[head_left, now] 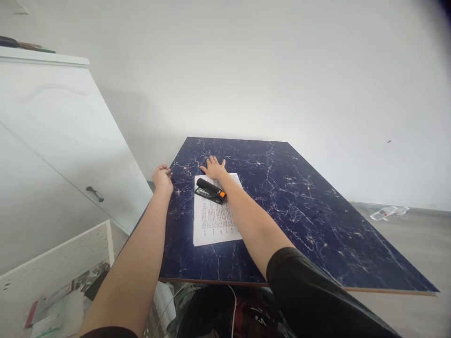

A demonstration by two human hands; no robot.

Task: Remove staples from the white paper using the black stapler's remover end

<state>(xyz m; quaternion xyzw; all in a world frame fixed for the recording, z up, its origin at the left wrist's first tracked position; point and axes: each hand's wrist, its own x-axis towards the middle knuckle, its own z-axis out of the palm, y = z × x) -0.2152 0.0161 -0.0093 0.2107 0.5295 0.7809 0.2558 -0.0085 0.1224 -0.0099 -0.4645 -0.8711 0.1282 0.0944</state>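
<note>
A dark blue marbled table [299, 206] fills the middle of the view. On it lies a printed sheet of paper [211, 220] with a black and orange stapler [210, 190] resting across its upper part. My right hand [213, 168] lies flat with fingers spread at the top edge of the paper, just beyond the stapler. My left hand [162, 177] curls over the table's left edge, its fingers wrapped round the rim.
A white cabinet [63, 136] with a dark handle [95, 193] stands close on the left. A white pegboard [56, 277] with papers leans below it. A crumpled plastic bottle [387, 212] lies on the floor at the right. Dark bags sit under the table's near edge.
</note>
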